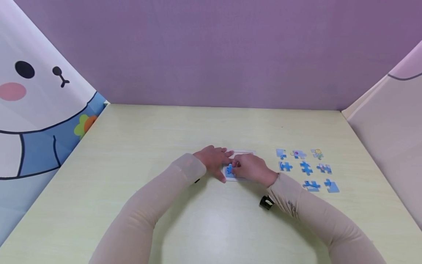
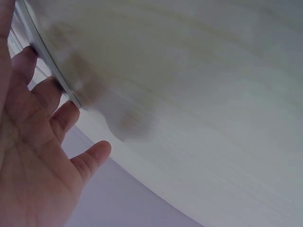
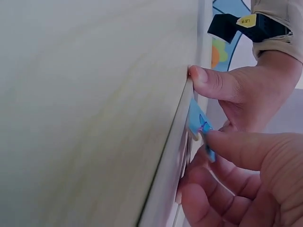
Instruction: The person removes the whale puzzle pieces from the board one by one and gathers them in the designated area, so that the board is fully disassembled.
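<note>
- Hands meet at the middle of the pale yellow-green table (image 1: pixel 132 146), over a small white puzzle board (image 1: pixel 245 152) that lies flat there.
- Left hand (image 1: pixel 213 161) rests on the board's left edge; the left wrist view shows its fingers (image 2: pixel 64 116) fairly straight and spread, their tips touching the thin edge of the board (image 2: pixel 52 71), with nothing grasped.
- Right hand (image 1: pixel 252 168) sits on the board beside the left hand, the two touching or nearly so.
- Its fingers curl onto a blue puzzle piece (image 1: pixel 229 170) on the lower left part of the board; in the right wrist view the piece (image 3: pixel 198 124) stands tilted off the board's surface, with a fingertip (image 3: pixel 222 142) against it and the other fingers bent beneath.
- Whether the right thumb is also on the piece cannot be told.
- In the same view the left thumb (image 3: pixel 213 82) presses against the board's edge just above the piece.
- Eight loose puzzle pieces (image 1: pixel 306 168), mostly blue, lie in rows on the table to the right of the board, well apart from both hands.
- Both arms wear beige sleeves (image 1: pixel 148 205), and a black strap (image 1: pixel 266 202) sits at the right wrist.
- Behind the table stands a purple wall (image 1: pixel 211 55); a panel with a cartoon bear (image 1: pixel 33 91) closes the left side.
</note>
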`<state>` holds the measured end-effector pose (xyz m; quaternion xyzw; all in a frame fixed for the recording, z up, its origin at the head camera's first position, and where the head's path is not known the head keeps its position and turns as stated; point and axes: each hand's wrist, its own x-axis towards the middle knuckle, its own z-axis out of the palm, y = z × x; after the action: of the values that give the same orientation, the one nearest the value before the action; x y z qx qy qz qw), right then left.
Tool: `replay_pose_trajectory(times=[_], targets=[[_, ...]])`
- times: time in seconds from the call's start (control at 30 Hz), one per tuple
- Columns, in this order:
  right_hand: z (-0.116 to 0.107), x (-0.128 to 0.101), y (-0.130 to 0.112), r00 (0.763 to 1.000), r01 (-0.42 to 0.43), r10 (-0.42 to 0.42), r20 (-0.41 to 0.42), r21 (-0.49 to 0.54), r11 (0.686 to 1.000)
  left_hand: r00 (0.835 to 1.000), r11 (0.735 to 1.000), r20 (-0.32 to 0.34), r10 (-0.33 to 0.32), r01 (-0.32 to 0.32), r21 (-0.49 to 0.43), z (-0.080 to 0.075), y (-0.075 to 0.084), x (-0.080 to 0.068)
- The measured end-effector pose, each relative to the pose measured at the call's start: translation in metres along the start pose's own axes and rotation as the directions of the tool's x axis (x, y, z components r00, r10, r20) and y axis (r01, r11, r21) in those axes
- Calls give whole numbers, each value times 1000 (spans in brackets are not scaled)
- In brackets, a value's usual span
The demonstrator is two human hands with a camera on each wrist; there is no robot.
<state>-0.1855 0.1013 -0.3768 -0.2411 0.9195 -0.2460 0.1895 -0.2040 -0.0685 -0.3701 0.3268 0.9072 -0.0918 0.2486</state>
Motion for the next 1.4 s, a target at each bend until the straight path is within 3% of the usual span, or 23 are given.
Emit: replay_pose_trajectory(times=[0.3,0.53,1.1,1.4], targets=[[4,2,5,990,132,-120,-73,187,973,1000,1000,-7,13,-13,21,1,-1,0],[6,0,5,988,151,-137,-72,247,957,1000,1000,-5,27,-27,10,1,-1,0],[2,-3,15,992,110,-91,-88,250,962,1000,1000,5,21,-21,13,1,-2,1],[-7,-15,30,998,12,6,-70,257,966,999,998,3,34,-34,56,1,-1,2]])
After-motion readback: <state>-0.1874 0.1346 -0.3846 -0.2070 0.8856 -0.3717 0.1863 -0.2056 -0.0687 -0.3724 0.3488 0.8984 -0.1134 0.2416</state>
